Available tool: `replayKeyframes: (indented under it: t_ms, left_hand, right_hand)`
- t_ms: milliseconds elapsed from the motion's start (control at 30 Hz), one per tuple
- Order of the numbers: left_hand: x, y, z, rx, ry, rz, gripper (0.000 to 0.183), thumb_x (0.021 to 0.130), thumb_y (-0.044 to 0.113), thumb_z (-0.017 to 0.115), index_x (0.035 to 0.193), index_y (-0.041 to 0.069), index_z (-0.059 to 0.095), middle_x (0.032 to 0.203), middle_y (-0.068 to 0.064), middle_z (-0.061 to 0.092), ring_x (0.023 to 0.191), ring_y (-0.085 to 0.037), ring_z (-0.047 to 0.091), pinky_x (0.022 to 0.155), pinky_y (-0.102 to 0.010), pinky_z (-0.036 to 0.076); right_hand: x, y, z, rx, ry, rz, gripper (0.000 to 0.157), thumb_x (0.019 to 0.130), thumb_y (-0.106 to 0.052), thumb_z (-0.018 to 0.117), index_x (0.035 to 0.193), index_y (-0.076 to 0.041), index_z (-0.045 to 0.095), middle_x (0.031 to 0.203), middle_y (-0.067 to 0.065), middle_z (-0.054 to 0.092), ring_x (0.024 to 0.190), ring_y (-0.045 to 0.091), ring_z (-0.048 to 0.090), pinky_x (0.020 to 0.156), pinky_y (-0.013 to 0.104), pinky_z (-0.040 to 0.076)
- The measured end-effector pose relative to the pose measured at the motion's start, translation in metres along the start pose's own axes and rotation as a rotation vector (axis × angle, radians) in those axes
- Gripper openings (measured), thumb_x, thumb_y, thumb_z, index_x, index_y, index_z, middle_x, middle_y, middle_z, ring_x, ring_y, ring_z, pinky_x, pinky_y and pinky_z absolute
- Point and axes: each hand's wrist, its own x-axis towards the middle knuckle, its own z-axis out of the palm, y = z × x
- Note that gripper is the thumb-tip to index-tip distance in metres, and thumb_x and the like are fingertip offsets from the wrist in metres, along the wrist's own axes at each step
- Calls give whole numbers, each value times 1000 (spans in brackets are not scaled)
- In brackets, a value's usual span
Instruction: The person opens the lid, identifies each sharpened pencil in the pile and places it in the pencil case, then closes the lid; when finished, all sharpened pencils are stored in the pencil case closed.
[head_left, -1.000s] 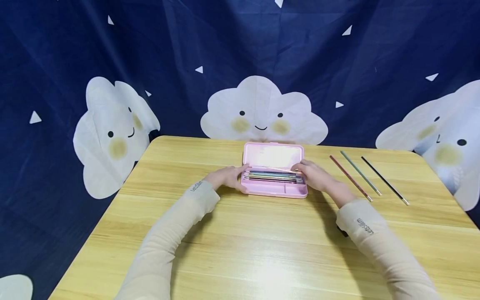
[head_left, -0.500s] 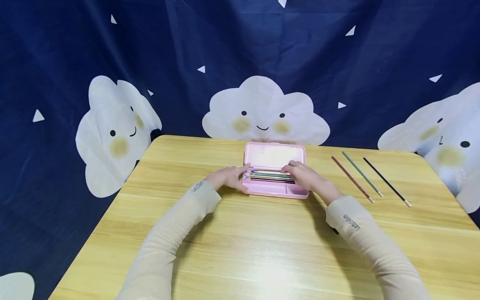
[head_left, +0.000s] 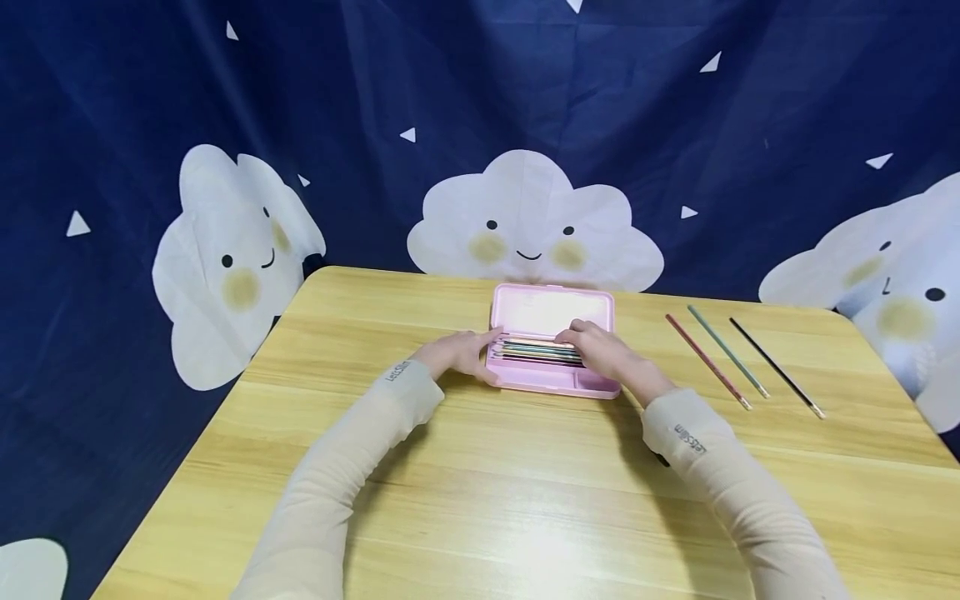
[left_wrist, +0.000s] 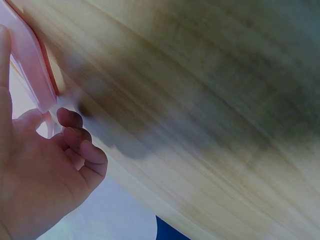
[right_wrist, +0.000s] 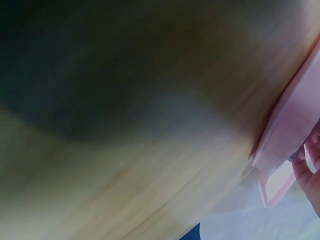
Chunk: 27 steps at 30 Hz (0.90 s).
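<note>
A pink pencil case (head_left: 534, 379) lies open on the table, its lid (head_left: 551, 309) raised at the back. Several pencils (head_left: 531, 351) lie side by side in its long compartment. My left hand (head_left: 459, 353) grips the left end of the case between thumb and index finger; its other fingers curl loosely beside it in the left wrist view. My right hand (head_left: 600, 350) reaches in from the right, fingertips bent onto the pencils and covering their right ends. In the right wrist view, a small grey end (right_wrist: 293, 157) shows at its fingertips.
To the right of the case lie a red pencil (head_left: 707, 360), a green pencil (head_left: 727, 350) and a black pencil (head_left: 777, 367), all slanted. The wooden table (head_left: 480, 492) ends at a dark blue cloth (head_left: 360, 192) with white clouds behind it.
My right hand has moved left from the case's right end, further over the pencils. My left hand keeps its place on the left end. The view has shifted slightly.
</note>
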Motion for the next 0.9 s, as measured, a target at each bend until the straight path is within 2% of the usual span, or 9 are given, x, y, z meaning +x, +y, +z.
replayKeyframes:
  t_ms: [400,567,700,900]
  left_hand:
    - [1,0,-1,19,2,10,103,71,55,69,148,27,6,143,-19,32,130,-28,33,105,-38,28]
    - [0,-1,-2,4,0,18,108,67,62,68,148,27,6,143,-20,32,129,-28,34,105,-39,28]
    - [-1,0,-2,3,2,14,107,67,63,68,148,28,6,144,-20,31,130,-29,32,105,-39,28]
    - [-1,-1,2,52,25,7,102,71,60,66,147,29,6,145,-17,30,131,-28,31,104,-41,29]
  right_hand:
    - [-3,2,0,16,24,-4,32,80,13,52,102,-5,67,83,10,55,83,26,56,77,40,47]
    - [-9,8,-4,54,57,9,27,78,13,56,100,-1,65,83,11,55,76,24,54,69,39,47]
    - [-16,15,-10,70,67,51,23,82,9,57,100,-1,65,84,12,55,76,24,54,68,39,47]
    - [-27,30,-16,136,72,138,23,83,7,56,106,3,61,91,16,57,84,30,56,76,45,46]
